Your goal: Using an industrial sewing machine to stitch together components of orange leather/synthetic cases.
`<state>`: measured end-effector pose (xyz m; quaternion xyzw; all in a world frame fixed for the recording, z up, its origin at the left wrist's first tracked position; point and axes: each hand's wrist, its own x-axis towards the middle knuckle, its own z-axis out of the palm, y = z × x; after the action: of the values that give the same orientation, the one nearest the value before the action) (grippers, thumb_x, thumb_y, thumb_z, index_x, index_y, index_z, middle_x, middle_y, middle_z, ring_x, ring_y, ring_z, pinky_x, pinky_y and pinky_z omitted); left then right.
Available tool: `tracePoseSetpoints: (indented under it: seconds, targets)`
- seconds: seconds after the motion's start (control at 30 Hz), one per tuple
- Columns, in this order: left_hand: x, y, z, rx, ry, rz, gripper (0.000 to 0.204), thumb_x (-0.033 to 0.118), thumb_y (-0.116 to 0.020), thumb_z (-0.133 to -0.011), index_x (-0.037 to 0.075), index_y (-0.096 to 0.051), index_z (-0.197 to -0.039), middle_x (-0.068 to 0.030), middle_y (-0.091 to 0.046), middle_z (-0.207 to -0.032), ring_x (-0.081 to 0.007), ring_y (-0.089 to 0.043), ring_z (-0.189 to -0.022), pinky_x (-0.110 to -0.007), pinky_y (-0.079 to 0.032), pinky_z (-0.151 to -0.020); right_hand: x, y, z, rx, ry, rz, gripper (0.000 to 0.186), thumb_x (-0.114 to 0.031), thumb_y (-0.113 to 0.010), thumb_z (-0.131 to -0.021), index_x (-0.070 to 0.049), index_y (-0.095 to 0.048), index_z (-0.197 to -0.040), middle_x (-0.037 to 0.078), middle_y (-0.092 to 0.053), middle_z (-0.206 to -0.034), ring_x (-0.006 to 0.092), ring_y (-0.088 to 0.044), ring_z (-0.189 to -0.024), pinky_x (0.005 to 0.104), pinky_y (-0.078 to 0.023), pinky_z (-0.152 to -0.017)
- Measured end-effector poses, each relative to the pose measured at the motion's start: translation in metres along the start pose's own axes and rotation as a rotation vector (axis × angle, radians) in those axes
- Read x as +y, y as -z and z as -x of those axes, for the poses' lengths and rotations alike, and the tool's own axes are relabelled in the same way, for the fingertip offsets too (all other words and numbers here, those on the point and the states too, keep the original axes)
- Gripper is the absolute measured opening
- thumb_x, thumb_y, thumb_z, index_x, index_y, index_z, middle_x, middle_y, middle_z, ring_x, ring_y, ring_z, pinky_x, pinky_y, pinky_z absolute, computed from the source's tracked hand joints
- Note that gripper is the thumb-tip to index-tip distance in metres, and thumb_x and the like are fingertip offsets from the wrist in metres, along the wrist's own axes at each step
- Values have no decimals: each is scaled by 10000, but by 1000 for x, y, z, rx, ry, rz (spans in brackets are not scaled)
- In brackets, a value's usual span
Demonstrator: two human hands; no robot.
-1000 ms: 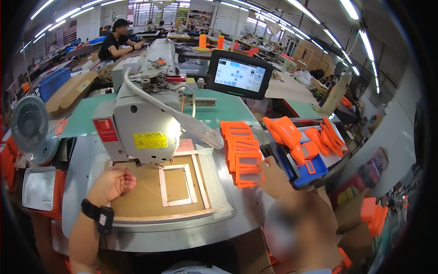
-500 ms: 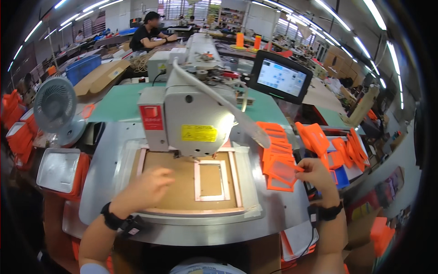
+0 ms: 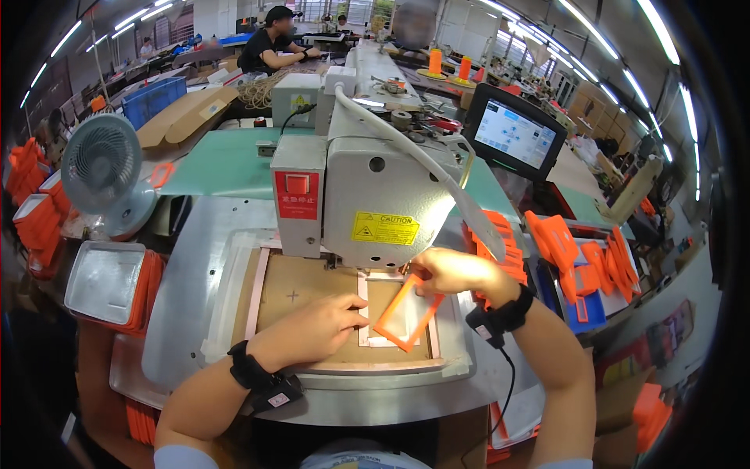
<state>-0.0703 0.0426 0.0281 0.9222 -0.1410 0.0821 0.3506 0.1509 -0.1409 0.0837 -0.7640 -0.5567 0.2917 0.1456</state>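
Observation:
Pinched in my right hand (image 3: 457, 273) is a clear panel with an orange border (image 3: 406, 314), held tilted over the small white rectangular frame (image 3: 363, 332) on the brown board (image 3: 293, 320). My left hand (image 3: 324, 327) rests low over the board at that frame's left side, fingers loosely bent and apart, with nothing in them. Just beyond both hands stands the grey head of a sewing machine (image 3: 391, 180), its lamp shining on my right hand. Part of the small frame is hidden beneath the panel.
Orange-edged pieces (image 3: 500, 234) lie in a row at the right, with more orange pieces (image 3: 551, 238) by a blue tray (image 3: 590, 313). Left are a fan (image 3: 101, 168) and stacked trays (image 3: 105, 281). A screen (image 3: 512, 133) stands back right; a person (image 3: 269, 47) sits beyond.
My right hand has brought an orange-edged panel left from the pile to above the small frame. My left hand has moved right to that frame's left side. The view has shifted.

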Motion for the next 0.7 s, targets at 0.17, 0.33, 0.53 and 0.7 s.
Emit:
tracePoseSetpoints:
  seconds: [0.17,0.33,0.53,0.7]
  targets:
    - [-4,-8,1,9,-22,-60,328,-5,-565,-833,30,-667,-1143,-153,-583,-1274,-325,-579,-1117,-383,-483,-943,-17,-19,-23,230,-87,44,432,-54,-777,-701,9,-629,-1102,153,-660,-935,274,-652,-846,388,-517,-763]
    - [4,-10,2,17,-73,-186,352,-8,-582,-806,31,-659,-1147,-127,-539,-1362,-308,-555,-1155,-400,-457,-990,-18,-36,-26,456,73,-114,520,14,-815,-660,41,-609,-1136,200,-650,-1044,302,-644,-982,388,-515,-862]
    - [6,-12,2,-48,-69,-345,325,74,-605,-825,31,-669,-1141,-101,-588,-1345,-287,-567,-1154,-415,-437,-996,-19,-46,-22,410,56,-49,403,19,-722,-754,11,-622,-1144,205,-659,-1081,365,-636,-1024,418,-512,-875]
    - [6,-16,3,2,-94,-375,313,121,-620,-844,21,-668,-1136,-95,-624,-1290,-289,-568,-1156,-421,-426,-989,2,-42,-9,312,86,116,397,35,-651,-785,-19,-638,-1178,184,-666,-1091,332,-638,-1023,386,-514,-871]
